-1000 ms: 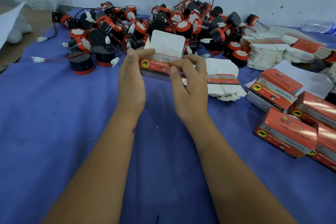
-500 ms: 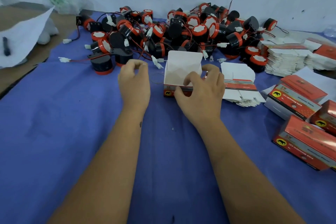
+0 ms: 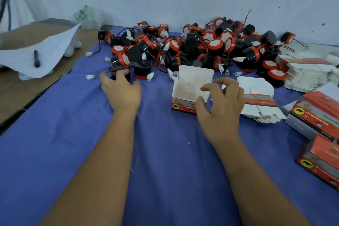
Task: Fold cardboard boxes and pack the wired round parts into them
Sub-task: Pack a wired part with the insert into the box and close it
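The folded box now stands open on the blue surface at frame centre, released by both hands. Left hand has moved to a black round part at the pile's edge, fingers spread, grip not closed. Right hand hovers beside the box, fingers loosely apart. Packing appears next.

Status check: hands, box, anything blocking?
Left hand reaching onto a black-and-red wired round part, grip unclear. Right hand curled by the open red-and-white cardboard box, holding nothing. Box looks empty, lid up. Nothing blocking.
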Tool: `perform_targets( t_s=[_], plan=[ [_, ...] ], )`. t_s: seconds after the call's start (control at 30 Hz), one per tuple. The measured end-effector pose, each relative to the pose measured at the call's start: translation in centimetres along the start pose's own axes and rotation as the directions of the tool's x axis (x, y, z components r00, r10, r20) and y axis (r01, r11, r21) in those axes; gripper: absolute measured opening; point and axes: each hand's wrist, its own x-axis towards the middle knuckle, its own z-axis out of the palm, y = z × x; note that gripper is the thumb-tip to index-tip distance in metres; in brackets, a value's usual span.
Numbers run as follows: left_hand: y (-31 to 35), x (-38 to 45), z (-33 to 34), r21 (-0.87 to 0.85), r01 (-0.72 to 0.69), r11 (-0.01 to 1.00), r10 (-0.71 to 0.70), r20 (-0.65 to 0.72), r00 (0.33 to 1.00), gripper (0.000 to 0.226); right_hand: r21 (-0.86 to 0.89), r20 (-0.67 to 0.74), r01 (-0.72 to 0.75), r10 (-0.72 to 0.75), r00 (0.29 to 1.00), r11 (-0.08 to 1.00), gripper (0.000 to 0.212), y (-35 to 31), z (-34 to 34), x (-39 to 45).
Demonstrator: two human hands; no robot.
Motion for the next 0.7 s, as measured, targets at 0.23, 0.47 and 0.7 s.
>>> perform_targets(
  t_s=[0.23,0.47,0.7],
  plan=[
    [-0.5,0.7,0.2,-0.026,0.070,0.997,-0.069,0.030,0.997,0.023,0.011,-0.027,0.015,-0.015,1.000,1.000,0.022,-0.4,-0.1,0.0],
    [0.6,3.0,0.4,-0.120,0.265,0.957,-0.268,-0.014,0.963,0.052,0.042,-0.014,0.001,-0.001,1.000,0.999,0.020,0.0,-0.1,0.0],
    [0.7,1.5,0.8,-0.489,0.166,0.856,-0.277,-0.164,0.947,0.041,0.057,-0.019,0.029,-0.028,0.999,0.998,0.020,0.2,0.3,0.2]
  ],
)
